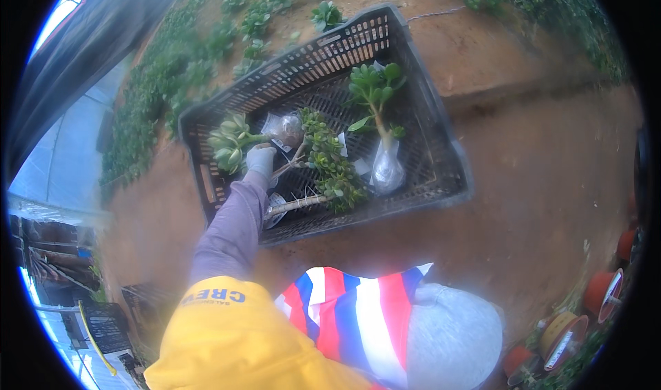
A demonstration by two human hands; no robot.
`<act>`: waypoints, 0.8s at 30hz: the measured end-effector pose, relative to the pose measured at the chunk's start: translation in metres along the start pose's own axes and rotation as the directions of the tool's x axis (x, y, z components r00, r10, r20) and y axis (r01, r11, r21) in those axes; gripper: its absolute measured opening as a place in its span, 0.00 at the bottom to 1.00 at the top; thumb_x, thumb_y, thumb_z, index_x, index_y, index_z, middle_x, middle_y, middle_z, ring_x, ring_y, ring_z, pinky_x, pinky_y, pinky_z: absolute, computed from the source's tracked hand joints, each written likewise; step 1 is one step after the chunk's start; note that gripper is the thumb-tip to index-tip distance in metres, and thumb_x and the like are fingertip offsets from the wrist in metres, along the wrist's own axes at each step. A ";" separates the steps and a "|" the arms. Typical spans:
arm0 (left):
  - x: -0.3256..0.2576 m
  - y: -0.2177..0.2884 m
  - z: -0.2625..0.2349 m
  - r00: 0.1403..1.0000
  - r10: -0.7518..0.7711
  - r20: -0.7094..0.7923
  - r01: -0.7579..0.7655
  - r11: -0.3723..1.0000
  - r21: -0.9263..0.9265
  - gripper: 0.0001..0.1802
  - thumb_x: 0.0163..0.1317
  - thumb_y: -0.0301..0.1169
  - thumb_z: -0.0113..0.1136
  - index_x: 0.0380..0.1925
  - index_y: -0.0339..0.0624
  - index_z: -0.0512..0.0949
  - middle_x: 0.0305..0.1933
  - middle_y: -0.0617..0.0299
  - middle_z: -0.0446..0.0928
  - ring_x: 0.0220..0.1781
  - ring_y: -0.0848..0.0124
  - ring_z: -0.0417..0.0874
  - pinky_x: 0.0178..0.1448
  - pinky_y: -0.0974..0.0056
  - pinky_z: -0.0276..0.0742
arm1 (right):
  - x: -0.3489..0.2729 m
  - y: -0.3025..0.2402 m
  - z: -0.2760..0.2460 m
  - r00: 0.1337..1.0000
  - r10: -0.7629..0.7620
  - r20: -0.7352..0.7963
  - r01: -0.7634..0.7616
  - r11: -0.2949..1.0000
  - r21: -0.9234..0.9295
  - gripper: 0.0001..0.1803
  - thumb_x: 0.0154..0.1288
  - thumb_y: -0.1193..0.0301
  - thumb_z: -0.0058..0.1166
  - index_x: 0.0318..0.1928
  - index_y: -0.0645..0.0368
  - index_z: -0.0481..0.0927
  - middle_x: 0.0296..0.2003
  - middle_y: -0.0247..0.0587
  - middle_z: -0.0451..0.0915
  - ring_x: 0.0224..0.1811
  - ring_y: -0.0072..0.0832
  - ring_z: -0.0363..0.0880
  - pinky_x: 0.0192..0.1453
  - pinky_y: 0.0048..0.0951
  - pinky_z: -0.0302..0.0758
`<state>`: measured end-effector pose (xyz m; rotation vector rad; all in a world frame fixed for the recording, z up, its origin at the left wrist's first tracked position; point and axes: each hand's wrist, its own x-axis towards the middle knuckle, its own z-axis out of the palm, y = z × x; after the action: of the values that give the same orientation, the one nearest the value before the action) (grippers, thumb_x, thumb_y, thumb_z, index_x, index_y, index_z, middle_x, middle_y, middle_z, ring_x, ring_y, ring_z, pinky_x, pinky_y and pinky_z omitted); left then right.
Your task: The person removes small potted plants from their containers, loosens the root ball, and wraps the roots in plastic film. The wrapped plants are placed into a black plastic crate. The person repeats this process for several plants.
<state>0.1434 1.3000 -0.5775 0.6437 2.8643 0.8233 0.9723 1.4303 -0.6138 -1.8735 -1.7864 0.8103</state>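
My left hand (pixel 261 159), in a pale grey glove, reaches into a black slatted plastic crate (pixel 441 142). Its fingers look closed on the stem of a pale-green succulent (pixel 231 142). A clear-wrapped root ball (pixel 284 130) lies close beyond the fingers. Right of the hand, small-leaved succulent branches (pixel 327 159) lie across the crate; a thick bare stem (pixel 299 203) runs to another wrapped root at the near side. Farther right rests a larger-leaved succulent (pixel 377 97), its base bagged in clear plastic (pixel 387 170). My right hand is out of view.
The crate stands tilted in view on brown soil (pixel 530 176). Green plants (pixel 179 66) grow at the far left, more at the far right. Round terracotta-coloured pots (pixel 600 293) line the lower right. Striped cloth (pixel 358 307) and grey fabric (pixel 454 335) are close below the crate.
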 end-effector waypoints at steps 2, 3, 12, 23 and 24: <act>0.001 -0.012 0.016 0.994 -0.031 -0.109 0.019 0.994 -0.107 0.14 0.57 0.31 0.64 0.43 0.45 0.87 0.42 0.59 0.86 0.41 0.67 0.86 0.45 0.63 0.81 | 0.006 -0.002 -0.002 0.997 -0.082 -0.008 0.081 0.995 -0.054 0.12 0.66 0.67 0.64 0.43 0.64 0.85 0.39 0.44 0.86 0.41 0.29 0.82 0.49 0.31 0.79; 0.005 -0.015 0.024 0.990 -0.079 -0.119 0.080 0.997 0.005 0.14 0.57 0.31 0.64 0.44 0.45 0.87 0.42 0.58 0.87 0.42 0.66 0.87 0.46 0.62 0.81 | 0.009 -0.003 -0.004 0.985 -0.170 -0.014 0.167 0.979 -0.120 0.12 0.66 0.67 0.64 0.43 0.64 0.85 0.39 0.44 0.86 0.41 0.29 0.82 0.49 0.31 0.79; 0.048 -0.025 0.060 0.908 0.024 0.419 -0.355 0.575 0.737 0.15 0.63 0.28 0.57 0.50 0.46 0.82 0.47 0.51 0.85 0.52 0.55 0.86 0.50 0.57 0.83 | 0.003 -0.012 -0.002 0.999 0.042 -0.012 -0.042 0.999 0.000 0.12 0.66 0.67 0.64 0.43 0.63 0.86 0.39 0.44 0.86 0.42 0.30 0.82 0.50 0.31 0.79; 0.051 -0.012 0.059 0.888 -0.030 0.460 -0.358 0.582 0.730 0.13 0.63 0.29 0.57 0.46 0.44 0.84 0.45 0.50 0.85 0.49 0.54 0.87 0.49 0.56 0.83 | -0.002 -0.003 -0.008 0.988 -0.153 -0.006 0.147 0.961 -0.234 0.13 0.67 0.64 0.62 0.43 0.62 0.85 0.39 0.45 0.86 0.42 0.34 0.82 0.52 0.34 0.78; 0.051 -0.010 0.059 0.884 -0.033 0.467 -0.364 0.579 0.730 0.13 0.63 0.30 0.57 0.45 0.44 0.84 0.45 0.50 0.85 0.49 0.54 0.87 0.49 0.56 0.82 | -0.003 -0.004 -0.009 0.995 -0.104 -0.005 0.101 0.977 -0.189 0.13 0.67 0.64 0.62 0.44 0.62 0.85 0.39 0.45 0.85 0.42 0.34 0.82 0.52 0.34 0.78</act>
<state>0.1053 1.3429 -0.6313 1.0252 2.6137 -0.6734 0.9753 1.4288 -0.6048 -1.8777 -1.9932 0.6063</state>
